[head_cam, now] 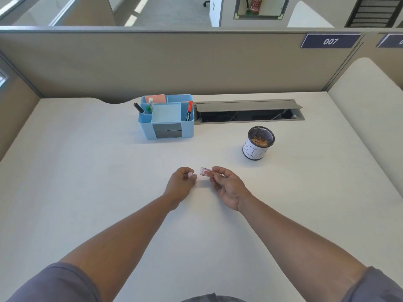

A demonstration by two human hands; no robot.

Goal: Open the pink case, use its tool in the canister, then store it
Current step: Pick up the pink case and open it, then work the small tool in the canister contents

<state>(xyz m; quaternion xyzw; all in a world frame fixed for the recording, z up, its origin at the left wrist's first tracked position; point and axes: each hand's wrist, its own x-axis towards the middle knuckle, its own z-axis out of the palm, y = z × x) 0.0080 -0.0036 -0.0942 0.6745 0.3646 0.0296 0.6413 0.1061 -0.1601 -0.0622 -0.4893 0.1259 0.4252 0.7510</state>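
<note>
Pink translucent case (206, 171) is pinched at its far end by the right hand's fingertips (218, 173), open mouth pointed toward the left hand (181, 185). A small pink cap (190, 175) is nipped between the left thumb & forefinger, just beside that mouth. Case judged opened; the tool isn't made out, possibly still inside. Next: tool to be drawn or tipped out w/ a fine pinch. Both forearms are stretched low over the white desk (87, 171), palms turned inward. Mesh canister (258, 143) stands beyond & right of the right fingers, well apart.
</note>
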